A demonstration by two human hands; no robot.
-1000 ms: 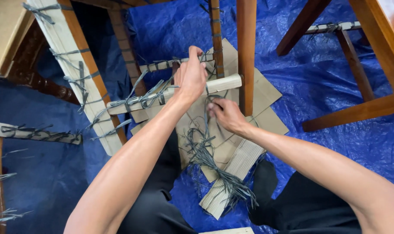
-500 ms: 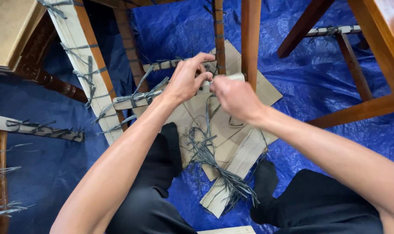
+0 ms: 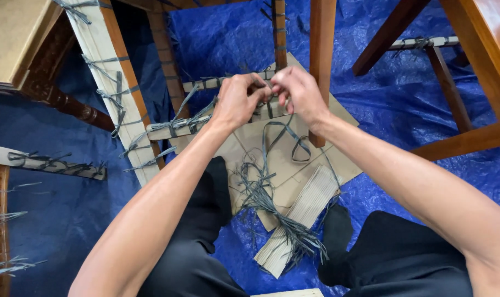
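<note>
I pinch a grey strap with both my left hand and right hand, fingers clenched on it against the wrapped chair rail, keeping it taut; loose strap ends lie below that rail.

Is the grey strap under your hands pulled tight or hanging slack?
Slack. The grey strap droops in a loose loop below the wrapped rail, down onto the cardboard, while the left hand and right hand pinch its upper end.

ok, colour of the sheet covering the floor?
Blue: the floor sheet is a crinkled blue tarp, clearest in the head view, spread under the chair legs.
</note>
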